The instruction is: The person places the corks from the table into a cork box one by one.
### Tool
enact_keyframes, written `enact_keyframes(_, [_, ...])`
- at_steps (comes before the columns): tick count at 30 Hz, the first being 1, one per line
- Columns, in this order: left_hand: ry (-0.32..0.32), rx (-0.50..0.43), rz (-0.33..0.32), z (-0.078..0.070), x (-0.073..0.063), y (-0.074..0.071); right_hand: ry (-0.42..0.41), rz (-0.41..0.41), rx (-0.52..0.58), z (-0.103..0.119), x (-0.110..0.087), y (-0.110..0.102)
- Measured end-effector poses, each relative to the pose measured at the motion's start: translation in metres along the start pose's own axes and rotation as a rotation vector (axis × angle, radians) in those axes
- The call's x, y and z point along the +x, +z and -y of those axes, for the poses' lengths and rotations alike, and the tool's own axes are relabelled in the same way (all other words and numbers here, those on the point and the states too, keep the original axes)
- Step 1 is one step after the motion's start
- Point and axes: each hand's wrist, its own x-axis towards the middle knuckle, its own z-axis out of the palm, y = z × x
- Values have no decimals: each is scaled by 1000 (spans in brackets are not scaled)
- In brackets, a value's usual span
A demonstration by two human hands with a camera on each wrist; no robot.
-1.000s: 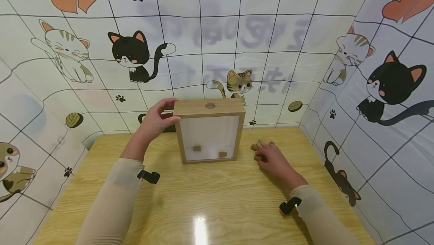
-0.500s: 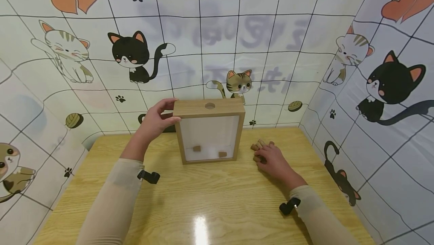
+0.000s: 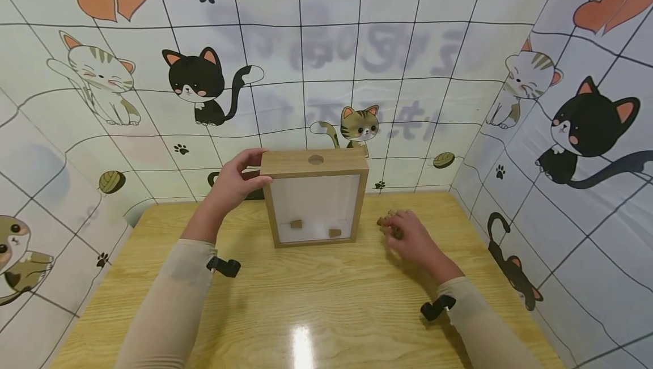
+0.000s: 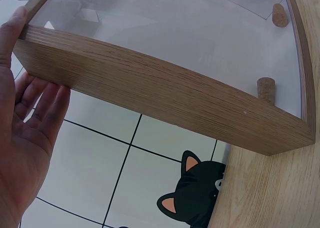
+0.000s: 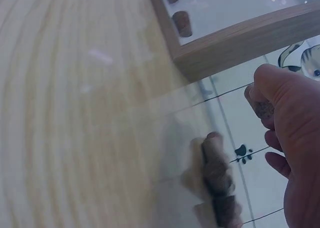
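A wooden shadow box (image 3: 291, 164) with a clear front and a round hole in its top stands upright on the table. My left hand (image 3: 234, 182) grips its upper left corner, thumb at the front edge and fingers behind. Two corks (image 4: 266, 91) lie inside at the bottom. To the right of the box, my right hand (image 3: 412, 238) pinches a cork (image 5: 262, 107) between thumb and fingers, just above the table. More loose corks (image 5: 218, 173) lie in a small pile under and beside that hand, blurred in the right wrist view and partly hidden by the fingers in the head view.
The light wooden table (image 3: 316, 289) ends at a cloth backdrop (image 3: 275, 46) printed with cats and a grid, which also rises on both sides. A black strap mount (image 3: 224, 266) sits on the left wrist, another mount (image 3: 436, 308) on the right.
My right hand has shifted slightly and lifted a little from the cork pile, with its fingers drawn together on a cork. The left hand and the box have not moved.
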Motion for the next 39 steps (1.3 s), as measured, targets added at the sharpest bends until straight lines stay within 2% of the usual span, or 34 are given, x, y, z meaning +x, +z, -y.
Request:
enact_keyframes(7, [-4,-2,-1,-1,-1,1,9,-1,84,17,12,-15])
enact_keyframes(16, [-4,4,0,-1,-1,0,-12,-6,90,39,34,-40])
enact_keyframes(30, [0,7,3,-1,0,-1,-103,-86,148,65,68,-73])
enact_keyframes(39, [-6,4,4,-3,-1,0,-152,-142,145,77,87,-92])
